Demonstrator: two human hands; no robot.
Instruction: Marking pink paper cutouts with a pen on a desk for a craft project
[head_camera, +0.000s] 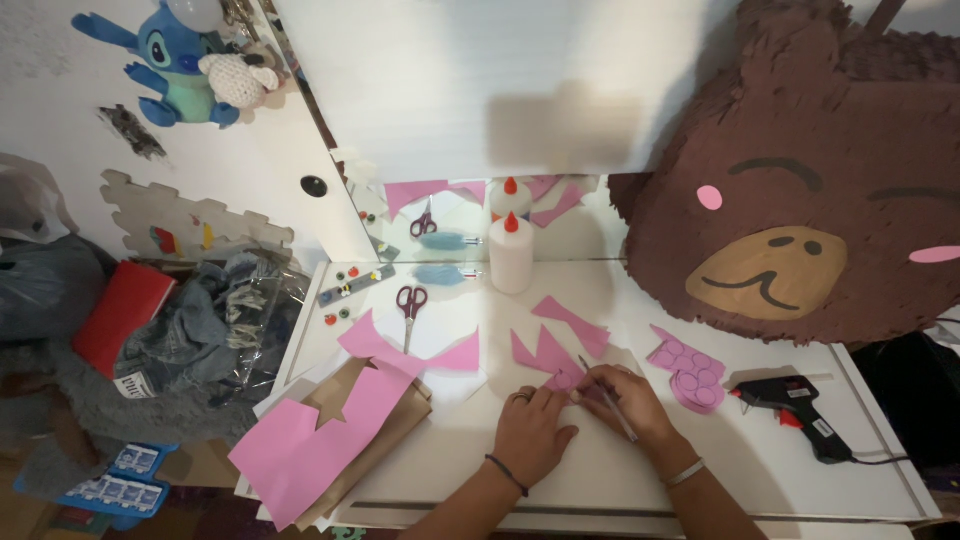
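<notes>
Matt pink paper (545, 352) on a smooth white table (600, 470)

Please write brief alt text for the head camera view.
The right hand draws with a pencil on pink paper that the left hand steadies on a white table, beside a brown bear piñata.

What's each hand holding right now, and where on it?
Right hand grips a pencil near its lower end. Left hand presses flat on pink paper, gripping nothing.
</notes>
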